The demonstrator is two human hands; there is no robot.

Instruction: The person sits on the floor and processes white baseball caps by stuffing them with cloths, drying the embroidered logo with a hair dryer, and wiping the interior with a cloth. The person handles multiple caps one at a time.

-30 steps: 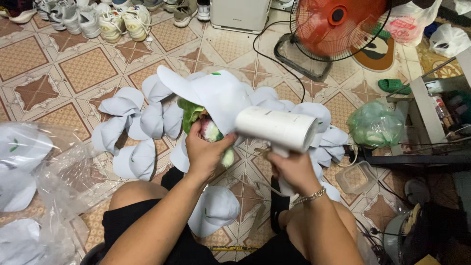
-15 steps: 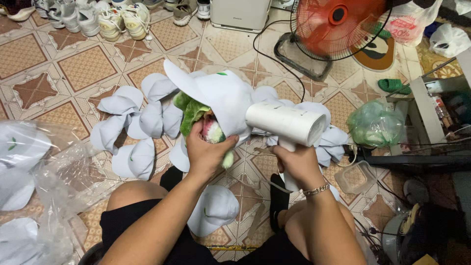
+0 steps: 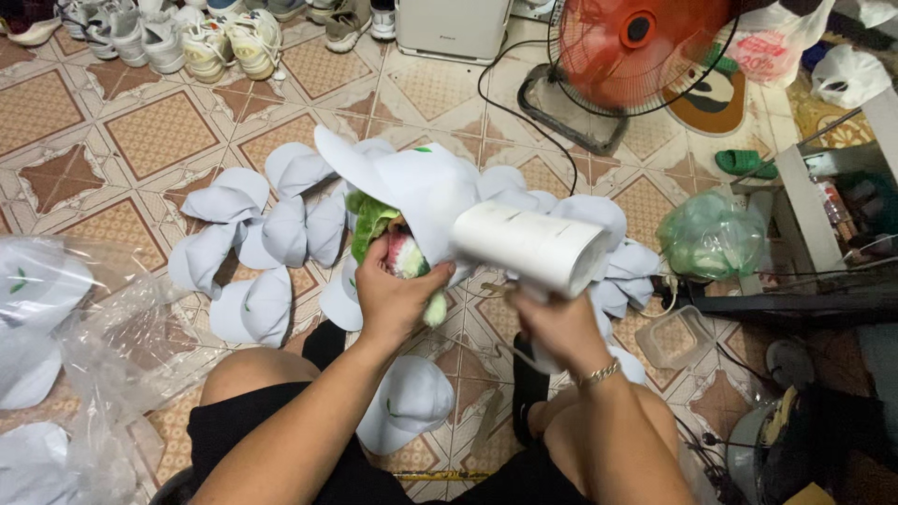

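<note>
Here, hands point(image 3: 398, 297) grip white cap point(image 3: 426, 187) — and hair dryer point(image 3: 531, 246).

My bare left hand point(image 3: 398, 295) is raised at centre, fingers curled shut in a grip. My right hand point(image 3: 559, 327), wearing a thin wrist bracelet, is clenched just right.

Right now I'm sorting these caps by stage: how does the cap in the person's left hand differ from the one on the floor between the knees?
The held cap is raised off the floor, stuffed with a green and pink cloth and gripped by the left hand; the floor cap lies flat and untouched. The white dryer in the right hand sits against the held cap, away from the floor cap. Both are white.
</note>
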